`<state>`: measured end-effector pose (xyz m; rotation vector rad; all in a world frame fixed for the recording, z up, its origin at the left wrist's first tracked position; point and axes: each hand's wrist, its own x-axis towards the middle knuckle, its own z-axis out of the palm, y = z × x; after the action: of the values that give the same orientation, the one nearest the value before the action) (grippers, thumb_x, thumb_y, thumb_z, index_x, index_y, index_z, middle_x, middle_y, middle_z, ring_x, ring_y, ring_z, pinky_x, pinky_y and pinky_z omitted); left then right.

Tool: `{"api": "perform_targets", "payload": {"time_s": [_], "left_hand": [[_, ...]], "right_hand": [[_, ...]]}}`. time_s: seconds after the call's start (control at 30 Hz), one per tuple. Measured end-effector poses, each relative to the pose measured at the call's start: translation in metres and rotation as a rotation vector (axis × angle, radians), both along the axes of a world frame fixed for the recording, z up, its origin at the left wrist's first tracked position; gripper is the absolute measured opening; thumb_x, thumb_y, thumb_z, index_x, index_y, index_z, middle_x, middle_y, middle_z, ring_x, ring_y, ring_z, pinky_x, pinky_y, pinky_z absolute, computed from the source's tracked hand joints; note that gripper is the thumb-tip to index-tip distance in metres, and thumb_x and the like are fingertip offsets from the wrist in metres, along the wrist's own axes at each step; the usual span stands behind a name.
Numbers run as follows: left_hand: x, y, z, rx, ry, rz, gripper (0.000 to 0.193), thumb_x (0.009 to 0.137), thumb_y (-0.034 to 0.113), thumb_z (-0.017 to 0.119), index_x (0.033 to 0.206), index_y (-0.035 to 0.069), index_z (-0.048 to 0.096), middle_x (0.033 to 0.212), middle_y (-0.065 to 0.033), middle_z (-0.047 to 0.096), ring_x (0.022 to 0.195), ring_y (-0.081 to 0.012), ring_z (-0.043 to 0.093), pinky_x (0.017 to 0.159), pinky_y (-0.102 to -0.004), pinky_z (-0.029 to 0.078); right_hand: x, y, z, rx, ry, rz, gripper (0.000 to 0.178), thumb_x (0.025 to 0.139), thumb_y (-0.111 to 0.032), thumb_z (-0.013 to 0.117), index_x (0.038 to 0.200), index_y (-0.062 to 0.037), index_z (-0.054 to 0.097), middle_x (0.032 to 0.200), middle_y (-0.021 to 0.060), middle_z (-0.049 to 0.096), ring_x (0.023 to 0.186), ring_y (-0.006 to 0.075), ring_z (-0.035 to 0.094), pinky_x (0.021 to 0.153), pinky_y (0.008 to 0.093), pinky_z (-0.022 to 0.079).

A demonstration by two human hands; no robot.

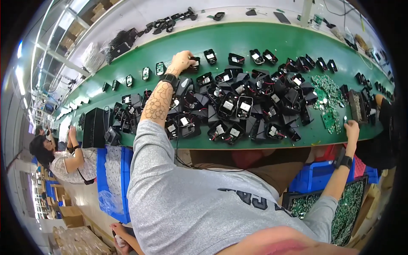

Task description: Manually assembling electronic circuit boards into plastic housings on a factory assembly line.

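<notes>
Black housings heaped on green bench; blue bin, cartons below.

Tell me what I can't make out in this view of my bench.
Head view:
- Black casing at your left hand: partly hidden behind it.
- What your right hand may hold: too small to tell.
- Lower casings in the pile: hidden beneath upper ones.
- Green boards: markings too small.

We make out dark block lettering on the grey T-shirt, slanting across its front and partly lost in the folds; on the small white rectangles inside the black plastic housings on the counter, we can read no print
</notes>
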<state>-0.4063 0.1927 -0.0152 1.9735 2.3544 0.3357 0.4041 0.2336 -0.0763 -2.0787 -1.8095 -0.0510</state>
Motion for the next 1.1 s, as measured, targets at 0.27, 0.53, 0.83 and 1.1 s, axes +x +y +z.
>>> {"api": "perform_targets", "payload": {"time_s": [0.27, 0.53, 0.83, 1.1], "left_hand": [[0.014, -0.016, 0.023, 0.318, -0.635, -0.18, 0.031, 0.083, 0.02, 0.067, 0.111, 0.01, 0.057, 0.095, -0.0099, 0.062, 0.085, -0.0149, 0.061, 0.069, -0.0272, 0.049], [0.244, -0.14, 0.09, -0.168, -1.568, -0.131, 0.04, 0.086, 0.014, 0.043, 0.126, 0.009, 0.041, 0.106, -0.0181, 0.059, 0.083, -0.0291, 0.066, 0.049, -0.0308, 0.053], [0.3, -0.19, 0.044, -0.104, -1.883, -0.128, 0.063, 0.086, -0.001, 0.051, 0.144, 0.01, 0.027, 0.122, -0.0135, 0.051, 0.109, -0.0214, 0.055, 0.088, -0.0386, 0.052], [0.307, -0.197, 0.044, -0.05, -1.819, -0.212, 0.063, 0.085, -0.006, 0.052, 0.143, 0.006, 0.028, 0.125, -0.0096, 0.047, 0.112, -0.0176, 0.051, 0.089, -0.035, 0.052]], "right_hand": [[-0.1, -0.026, 0.068, 0.324, 1.586, 0.285, 0.032, 0.09, -0.013, 0.055, 0.115, 0.0074, 0.055, 0.106, 0.0136, 0.063, 0.099, 0.0245, 0.061, 0.083, 0.0327, 0.051], [-0.295, -0.136, 0.08, -0.146, 1.809, 0.384, 0.017, 0.089, -0.012, 0.058, 0.102, -0.0005, 0.062, 0.09, 0.0041, 0.065, 0.073, 0.0106, 0.061, 0.058, 0.0227, 0.048], [-0.324, -0.201, 0.063, -0.441, 1.899, 0.411, 0.019, 0.085, -0.012, 0.066, 0.099, 0.0006, 0.064, 0.079, 0.0046, 0.066, 0.057, 0.0073, 0.059, 0.046, 0.0171, 0.044], [-0.318, -0.21, 0.064, -0.422, 1.741, 0.489, 0.019, 0.081, -0.005, 0.066, 0.097, 0.0049, 0.064, 0.073, 0.0077, 0.065, 0.052, 0.0096, 0.058, 0.044, 0.0197, 0.045]]}}
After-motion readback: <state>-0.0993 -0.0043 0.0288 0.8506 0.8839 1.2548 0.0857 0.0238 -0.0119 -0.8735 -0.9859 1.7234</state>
